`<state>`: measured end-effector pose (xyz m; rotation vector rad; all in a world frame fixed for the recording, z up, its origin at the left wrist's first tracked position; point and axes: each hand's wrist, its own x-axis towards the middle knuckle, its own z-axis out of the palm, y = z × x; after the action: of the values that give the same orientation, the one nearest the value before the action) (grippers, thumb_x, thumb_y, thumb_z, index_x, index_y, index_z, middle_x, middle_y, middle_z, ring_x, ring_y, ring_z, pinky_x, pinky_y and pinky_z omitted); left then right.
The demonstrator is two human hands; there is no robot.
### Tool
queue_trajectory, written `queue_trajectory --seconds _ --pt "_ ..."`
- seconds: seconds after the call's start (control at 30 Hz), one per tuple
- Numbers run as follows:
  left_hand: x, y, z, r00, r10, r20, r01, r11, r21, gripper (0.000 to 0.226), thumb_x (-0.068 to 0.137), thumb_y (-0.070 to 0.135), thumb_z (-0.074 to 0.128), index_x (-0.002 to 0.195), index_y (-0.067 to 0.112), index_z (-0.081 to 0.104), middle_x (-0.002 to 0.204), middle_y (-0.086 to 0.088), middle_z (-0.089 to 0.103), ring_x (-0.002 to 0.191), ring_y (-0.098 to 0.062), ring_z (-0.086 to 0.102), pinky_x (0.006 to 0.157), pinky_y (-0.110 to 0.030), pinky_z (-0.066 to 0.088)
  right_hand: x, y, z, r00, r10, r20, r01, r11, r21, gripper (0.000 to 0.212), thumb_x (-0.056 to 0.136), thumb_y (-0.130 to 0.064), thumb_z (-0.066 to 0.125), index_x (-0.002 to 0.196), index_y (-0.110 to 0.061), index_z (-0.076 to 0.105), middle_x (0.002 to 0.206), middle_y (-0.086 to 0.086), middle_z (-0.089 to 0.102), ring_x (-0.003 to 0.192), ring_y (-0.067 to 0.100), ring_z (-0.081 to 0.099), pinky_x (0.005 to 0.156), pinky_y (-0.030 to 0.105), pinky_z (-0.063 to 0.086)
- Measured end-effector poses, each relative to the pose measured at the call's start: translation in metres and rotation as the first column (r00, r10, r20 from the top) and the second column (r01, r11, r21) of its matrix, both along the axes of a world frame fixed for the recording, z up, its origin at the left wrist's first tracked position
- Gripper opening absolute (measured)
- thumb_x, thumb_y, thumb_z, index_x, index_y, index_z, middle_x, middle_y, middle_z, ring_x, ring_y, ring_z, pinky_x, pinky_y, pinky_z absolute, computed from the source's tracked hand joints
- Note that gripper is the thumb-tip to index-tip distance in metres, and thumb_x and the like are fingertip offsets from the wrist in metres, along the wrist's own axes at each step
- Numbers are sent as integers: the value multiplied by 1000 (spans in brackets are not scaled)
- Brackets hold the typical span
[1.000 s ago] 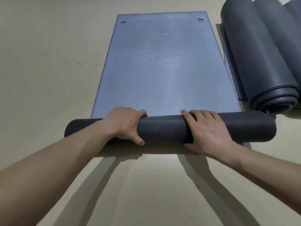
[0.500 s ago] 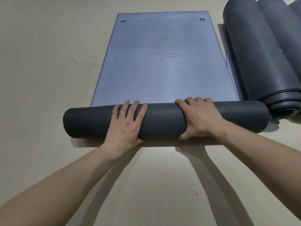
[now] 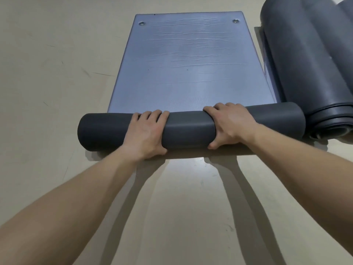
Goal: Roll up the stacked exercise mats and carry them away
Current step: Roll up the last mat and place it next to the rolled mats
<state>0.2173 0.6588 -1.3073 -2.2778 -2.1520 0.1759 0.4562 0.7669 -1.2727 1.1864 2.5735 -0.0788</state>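
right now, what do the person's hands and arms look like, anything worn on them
The left hand and the right hand are bare: no gloves, rings, watch or wristbands. Both forearms are uncovered too, with no sleeve in view.

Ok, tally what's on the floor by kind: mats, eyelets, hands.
Half-rolled blue-grey foam mat: 1
Fully rolled dark grey foam mats: 3, cropped at the frame edge
Round metal eyelets: 2
Hands gripping the roll: 2, left hand, right hand
Total: 8

The grey mat (image 3: 187, 69) lies flat on the floor (image 3: 47, 73), its near end wound into a dark roll (image 3: 187, 129). Rolled mats (image 3: 298, 60) lie at two o'clock.
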Motion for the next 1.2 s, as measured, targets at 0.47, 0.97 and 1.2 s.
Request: queue_trajectory --seconds 0.47,0.97,1.2 --pt "-13 -3 46 978 27 206 101 805 -585 107 56 68 89 144 37 36 128 10 58 110 -18 57 93 -36 47 39 -112 -40 979 83 -186 -32 964 262 109 58 -43 87 150 -9 38 137 19 51 123 44 51 102 59 38" --pt "4 8 24 993 -83 86 92 991 -101 114 61 78 76 153 30 29 146 0 52 124 -26 55 109 -45 41 14 -65 -28 989 20 -146 25 953 301 114 56 -50 88 150 -14 35 138 15 50 122 39 50 102 55 37" --pt "-10 11 14 999 -2 -40 2 1000 16 125 58 84 74 156 27 20 152 -8 44 137 -33 45 118 -55 30 -5 -8 3 998 36 -56 -30 994 101 110 52 -73 81 142 -26 39 121 4 61 102 32 62 84 43 50"
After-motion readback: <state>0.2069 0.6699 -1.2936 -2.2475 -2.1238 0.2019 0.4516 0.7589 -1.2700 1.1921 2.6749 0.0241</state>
